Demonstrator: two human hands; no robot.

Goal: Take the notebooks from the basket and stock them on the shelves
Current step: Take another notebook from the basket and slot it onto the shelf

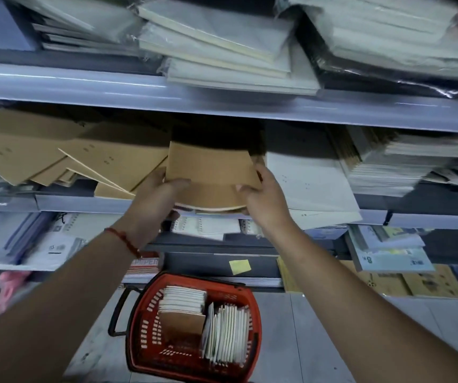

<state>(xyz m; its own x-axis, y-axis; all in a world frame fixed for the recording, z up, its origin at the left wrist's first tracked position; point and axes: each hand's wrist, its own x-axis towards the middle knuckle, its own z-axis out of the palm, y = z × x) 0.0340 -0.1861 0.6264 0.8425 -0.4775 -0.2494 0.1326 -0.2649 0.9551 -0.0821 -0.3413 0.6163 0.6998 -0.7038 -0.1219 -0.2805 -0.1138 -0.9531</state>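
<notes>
While both hands grip it, brown notebook stack sits at frame centre, far edge lost in shadow under shelf. Left hand thumb on top, fingers hidden beneath; right hand curled round right edge. Red basket at 6 o'clock, more notebooks upright inside, near rim cut off.

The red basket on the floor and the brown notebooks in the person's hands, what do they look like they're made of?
Red basket: looks like moulded plastic, going by its slotted walls and slight sheen; its handle is black.
Brown notebooks: matte kraft-type card covers over pale paper pages, seen at the curved lower edge. Left hand and right hand grip them.
</notes>
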